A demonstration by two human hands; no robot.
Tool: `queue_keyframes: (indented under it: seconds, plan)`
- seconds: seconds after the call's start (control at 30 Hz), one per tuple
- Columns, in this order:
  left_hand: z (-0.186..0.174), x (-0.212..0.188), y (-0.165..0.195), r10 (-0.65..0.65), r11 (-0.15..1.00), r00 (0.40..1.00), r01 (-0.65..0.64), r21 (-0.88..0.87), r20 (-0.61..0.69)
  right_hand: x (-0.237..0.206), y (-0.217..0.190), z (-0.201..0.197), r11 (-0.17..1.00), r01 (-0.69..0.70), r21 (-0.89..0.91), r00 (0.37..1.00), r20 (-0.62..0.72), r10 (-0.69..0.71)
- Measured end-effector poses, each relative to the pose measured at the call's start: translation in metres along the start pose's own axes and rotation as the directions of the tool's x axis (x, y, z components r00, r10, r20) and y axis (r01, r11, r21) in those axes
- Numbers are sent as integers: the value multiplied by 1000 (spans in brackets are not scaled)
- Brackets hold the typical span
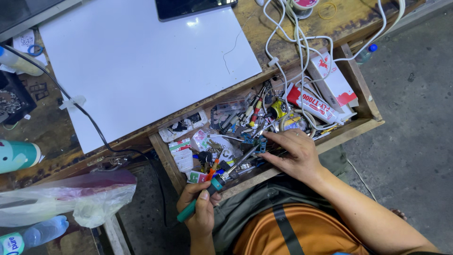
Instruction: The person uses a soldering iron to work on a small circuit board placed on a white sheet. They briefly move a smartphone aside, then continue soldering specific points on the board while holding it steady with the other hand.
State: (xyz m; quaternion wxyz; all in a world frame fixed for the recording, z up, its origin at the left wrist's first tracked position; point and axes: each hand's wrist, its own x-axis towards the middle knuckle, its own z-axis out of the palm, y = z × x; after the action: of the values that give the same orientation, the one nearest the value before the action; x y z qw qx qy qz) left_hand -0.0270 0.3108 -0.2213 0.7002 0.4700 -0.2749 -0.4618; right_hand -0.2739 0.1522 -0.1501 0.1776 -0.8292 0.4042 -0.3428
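My left hand (pixel 200 208) grips a screwdriver (pixel 213 185) with a teal handle and a long metal shaft, held at the front edge of an open wooden drawer (pixel 363 123). The shaft points up and right toward a small blue circuit part (pixel 260 142). My right hand (pixel 293 151) rests inside the drawer with its fingers on that blue part and the clutter around it. The drawer is full of small tools, packets, keys and screwdrivers with red and yellow handles (pixel 255 111).
A white board (pixel 141 66) lies on the worn wooden bench, a dark tablet (pixel 188 7) at its top edge. White cables (pixel 297 42) run into the drawer over a red-and-white glue tube (pixel 312 103) and box (pixel 332 80). A plastic bag (pixel 66 198) and bottle (pixel 37 232) sit lower left.
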Motion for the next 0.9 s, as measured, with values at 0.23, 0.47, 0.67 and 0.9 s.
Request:
queue_keyframes:
  seconds: [0.23, 0.47, 0.67, 0.9]
  plan:
    - [0, -1, -1, -6, 1000, 1000, 6, 14, -20, 0, -1, 1, 1000, 22, 16, 1000, -20, -22]
    - [-1, 0, -2, 5, 1000, 1000, -5, -22, -4, 1, 0, 1, 1000, 22, 10, 1000, -15, -22]
    - [0, 0, 0, 6, 1000, 1000, -6, 0, -13, 1, 0, 1, 1000, 16, 15, 1000, -12, -16]
    - [1, 1, 2, 30, 999, 1000, -29, 31, -7, 0, -1, 1, 1000, 16, 9, 1000, -15, -16]
